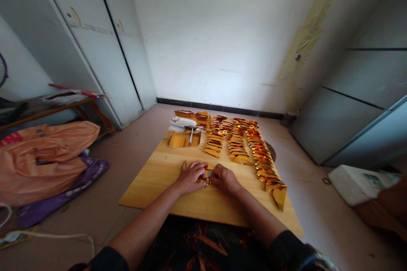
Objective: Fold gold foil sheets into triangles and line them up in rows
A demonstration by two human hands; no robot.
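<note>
Close together over the front middle of a wooden board (152, 178), my two hands pinch one small piece of gold foil paper (208, 168). My left hand (192, 176) is closed on its left side, fingers bent. On the opposite side my right hand (224, 178) grips it between thumb and fingers. Much of the piece is hidden by the fingers. Beyond the hands, several rows of folded gold foil pieces (239, 146) stand packed on the board, with the right row running down to its right edge.
At the board's back left lie a white roll (183, 122) and stacked gold paper (184, 139). Cabinets (108, 29) stand left, a grey fridge-like unit (356, 93) right. Orange bags (47, 152) lie on the left floor; a white box (352, 184) sits right.
</note>
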